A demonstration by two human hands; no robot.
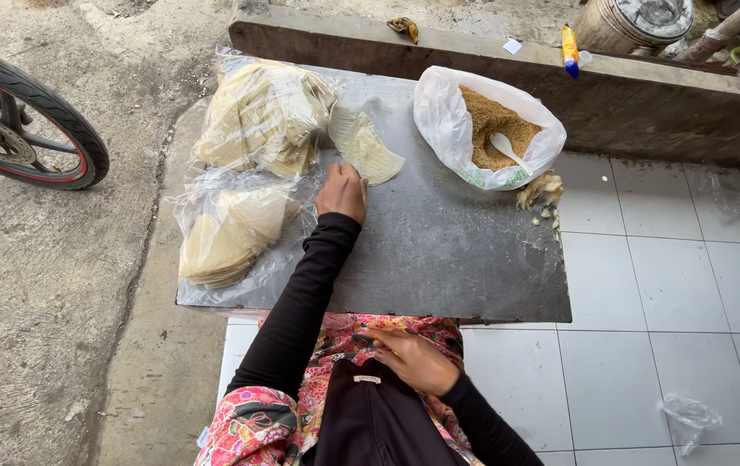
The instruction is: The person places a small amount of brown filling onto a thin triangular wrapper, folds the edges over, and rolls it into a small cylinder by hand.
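My left hand (341, 192) reaches out over the grey metal tabletop (439, 250), fingers curled, resting beside a thin pale wrapper sheet (365, 145); whether it grips the sheet I cannot tell. To its left lie two clear plastic bags of stacked pale wrappers, one at the back (262, 116) and one nearer (227, 231). My right hand (413, 358) lies in my lap against the floral cloth and a dark garment, fingers loosely bent, holding nothing I can see. A white plastic bag of brown crumbs (491, 125) with a white spoon (508, 151) in it stands at the back right.
A small clump of pale filling (543, 190) sits at the table's right edge. A dark wooden beam (508, 78) runs behind the table. A motorbike wheel (25, 121) stands at left on concrete. White floor tiles (672, 285) lie to the right, with a crumpled plastic bag (689, 416).
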